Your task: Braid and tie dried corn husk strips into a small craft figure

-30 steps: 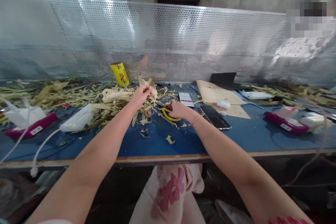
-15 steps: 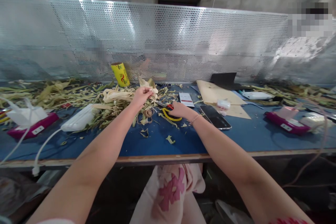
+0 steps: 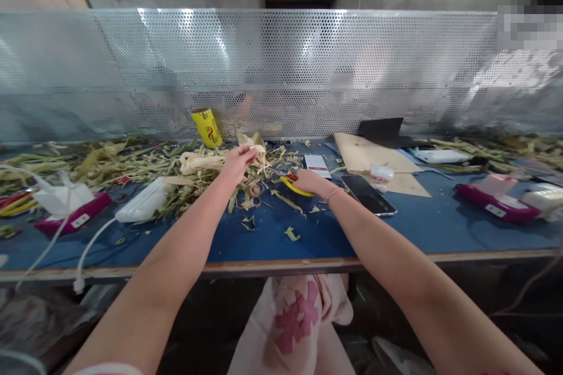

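Observation:
Pinched in the fingers of my left hand (image 3: 240,163) is a pale dried husk (image 3: 259,150), raised slightly over the heap. My right hand (image 3: 310,180) grips a pair of scissors (image 3: 294,187) with yellow and red handles. Their blades point left, toward the left hand, with the tips apart from the pinched husk as far as I can see. Dried husks and leaf scraps (image 3: 200,164) lie heaped beneath and left of the left hand. A small roll of twine (image 3: 254,190) sits just below it among the scraps.
Behind the blue table (image 3: 246,246) stands a perforated metal screen (image 3: 281,58). A yellow tube (image 3: 206,128) leans at the back. Right of my hand are a phone (image 3: 368,194), a white card (image 3: 317,165) and brown paper (image 3: 373,155). Left are a white power strip (image 3: 143,199) and cables.
The view has shifted slightly, so the table things appear further right. The scissors' yellow handle has turned and looks narrower in my right hand. My left hand still pinches the husk.

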